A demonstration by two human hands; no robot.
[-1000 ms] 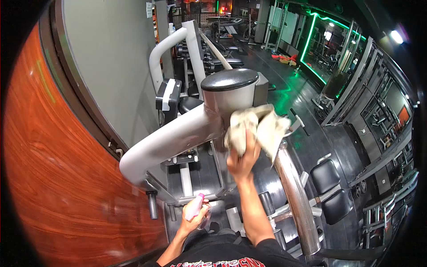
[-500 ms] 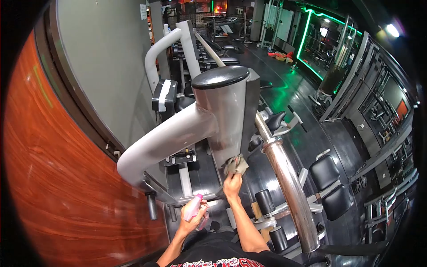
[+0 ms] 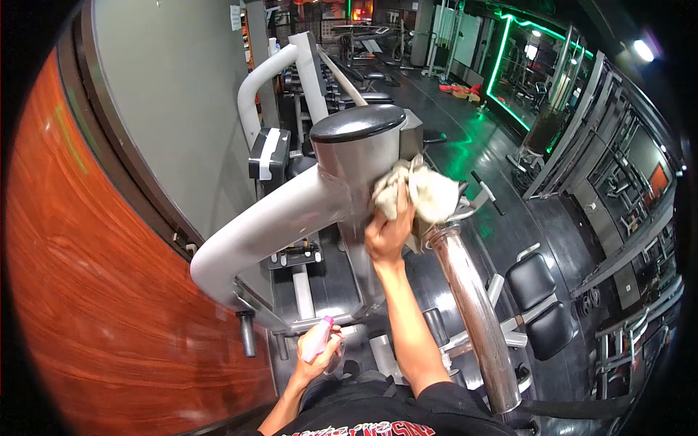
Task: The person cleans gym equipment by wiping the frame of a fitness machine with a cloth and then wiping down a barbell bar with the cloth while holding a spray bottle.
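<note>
My right hand (image 3: pixel 390 234) presses a crumpled pale cloth (image 3: pixel 429 190) against the upper right side of a thick grey metal post (image 3: pixel 356 163). The post has a glossy black cap (image 3: pixel 358 123) and a curved grey tube (image 3: pixel 265 229) joined to its left. The cloth hides part of the post and the inner end of a steel bar sleeve (image 3: pixel 476 312). Low in front of my body, my left hand (image 3: pixel 313 350) is closed around a spray bottle with a pink top (image 3: pixel 318 338); the hand covers much of the bottle.
A reddish wood panel (image 3: pixel 123 291) and a grey wall (image 3: pixel 171 94) stand close on the left. Black padded seats (image 3: pixel 538 301) are to the right. Behind the post are a dumbbell rack (image 3: pixel 331 91) and other gym machines on a dark floor (image 3: pixel 465 138).
My right hand has moved up along the post with the cloth, which now looks larger and more spread out. My left hand with the spray bottle has barely moved.
</note>
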